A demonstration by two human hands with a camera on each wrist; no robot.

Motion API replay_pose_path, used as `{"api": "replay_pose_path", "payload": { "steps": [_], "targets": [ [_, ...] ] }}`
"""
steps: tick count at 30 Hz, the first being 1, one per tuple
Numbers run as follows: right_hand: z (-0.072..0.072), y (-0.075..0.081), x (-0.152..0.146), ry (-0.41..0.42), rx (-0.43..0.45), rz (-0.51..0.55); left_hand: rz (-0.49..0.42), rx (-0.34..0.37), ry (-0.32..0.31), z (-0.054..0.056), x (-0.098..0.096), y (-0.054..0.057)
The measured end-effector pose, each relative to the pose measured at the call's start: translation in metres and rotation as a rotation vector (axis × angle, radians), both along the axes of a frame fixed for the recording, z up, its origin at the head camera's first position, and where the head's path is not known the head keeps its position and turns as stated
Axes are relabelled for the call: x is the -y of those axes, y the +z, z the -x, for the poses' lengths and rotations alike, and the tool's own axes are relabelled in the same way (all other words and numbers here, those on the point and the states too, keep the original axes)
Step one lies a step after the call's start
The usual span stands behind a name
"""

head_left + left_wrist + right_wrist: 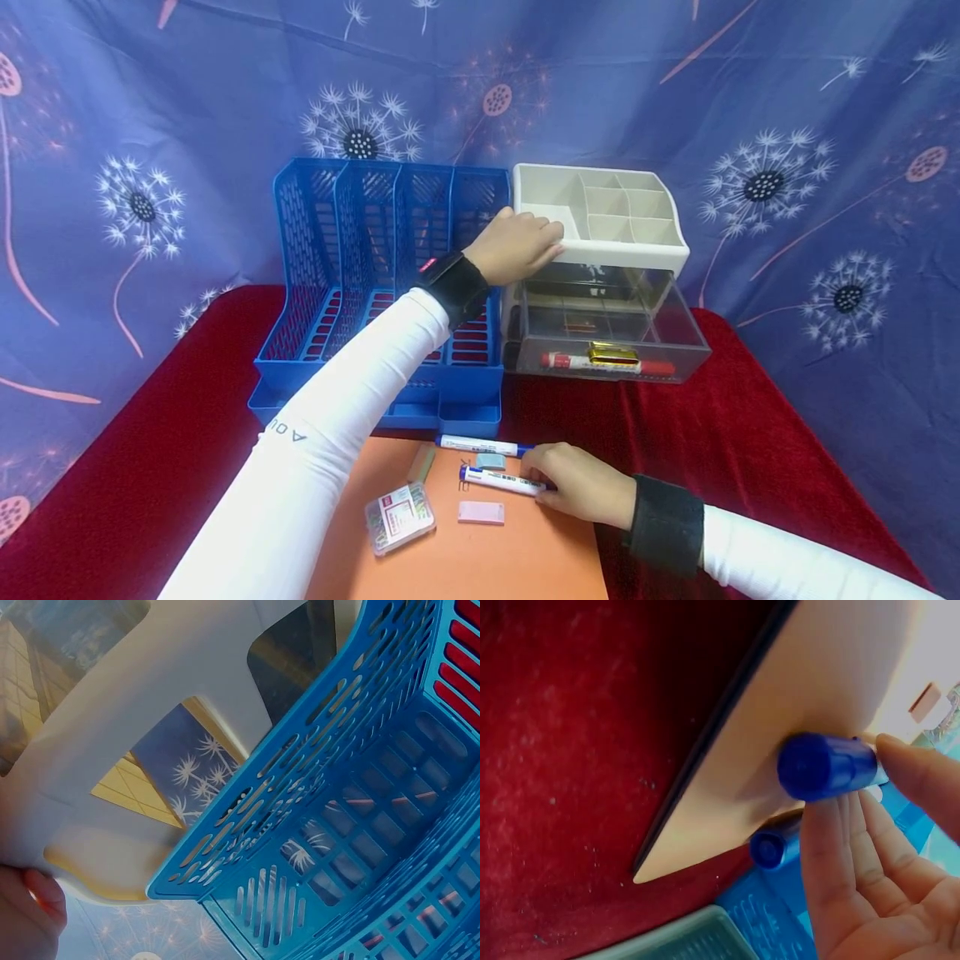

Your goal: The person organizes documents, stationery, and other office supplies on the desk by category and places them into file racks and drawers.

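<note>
My left hand (pixel 513 243) grips the front left rim of a white desk organizer (pixel 622 252) with small top compartments; in the left wrist view a fingertip (pixel 45 896) shows at its edge. With thumb and fingers, my right hand (pixel 587 487) pinches a blue-and-white marker (pixel 501 480) by its right end, low over an orange board (pixel 525 567). Seen from the right wrist, the marker's blue end (pixel 821 766) points towards the camera. A second blue-and-white marker (pixel 478 445) lies just behind, its right end beside the fingers.
A clear drawer (pixel 686 337) under the organizer stands pulled out, with a red marker (pixel 573 361) at its front. A blue file rack (pixel 378 371) adjoins it. On the board lie a pink block (pixel 481 512), a light-blue block (pixel 491 461), a greenish strip (pixel 422 463) and a clear box (pixel 401 518).
</note>
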State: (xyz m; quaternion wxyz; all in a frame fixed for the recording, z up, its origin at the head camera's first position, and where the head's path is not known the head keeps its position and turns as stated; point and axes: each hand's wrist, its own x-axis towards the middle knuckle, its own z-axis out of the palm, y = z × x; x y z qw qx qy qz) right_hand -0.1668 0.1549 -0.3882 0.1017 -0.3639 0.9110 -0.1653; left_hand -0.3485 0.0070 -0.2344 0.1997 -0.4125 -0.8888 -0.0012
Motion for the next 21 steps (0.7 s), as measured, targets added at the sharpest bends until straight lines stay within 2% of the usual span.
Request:
{"api": "replay_pose_path", "payload": {
  "steps": [13,21],
  "targets": [
    [0.0023,-0.0032,0.0000,0.015,-0.050,-0.013,-0.012,-0.012,0.000,0.0009,0.0004,0.0021],
    [0.0018,-0.0040,-0.0013,0.030,-0.042,-0.003,0.001,0.018,0.008,0.0012,-0.0004,0.0012]
  ]
}}
